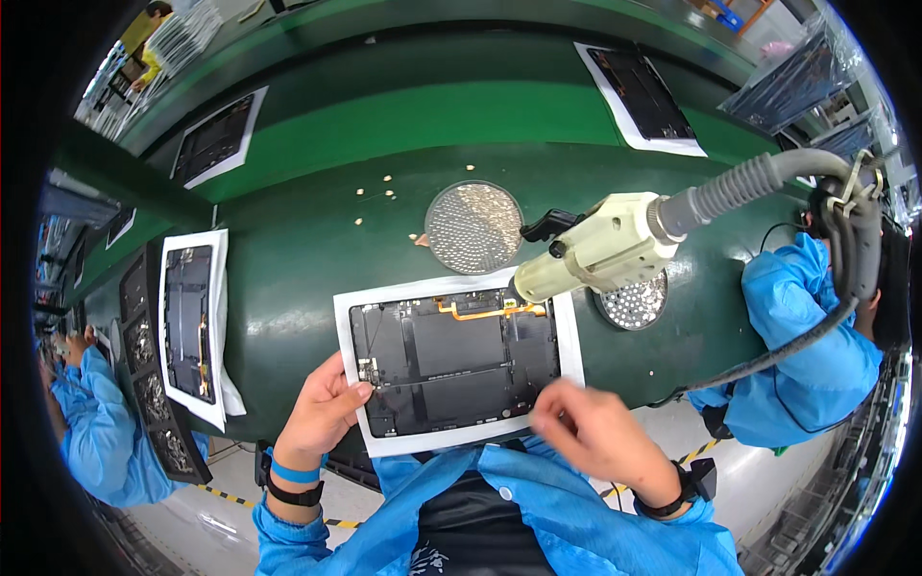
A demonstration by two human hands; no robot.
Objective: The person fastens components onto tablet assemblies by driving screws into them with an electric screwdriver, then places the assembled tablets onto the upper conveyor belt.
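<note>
In front of me lies an opened tablet housing (pixel 451 403) with dark inner parts and an orange flex cable (pixel 480 314) near its top edge. It rests on a white sheet (pixel 571 360). My left hand (pixel 327 403) grips the left side of the housing and sheet, thumb on top. By the lower right corner is my right hand (pixel 605 432), its fingers curled and smeared by motion; whether it holds anything is not visible. A cream gun-shaped tool (pixel 605 245) on a grey corrugated hose hangs over the tablet's upper right corner, hiding part of it.
Two round dishes of small parts stand beyond the tablet, one (pixel 451 230) behind and one (pixel 629 302) under the tool. Another tablet housing (pixel 189 322) lies left beside a black parts tray (pixel 158 413). More housings (pixel 639 91) sit on the green belt (pixel 403 115). Co-workers in blue flank me.
</note>
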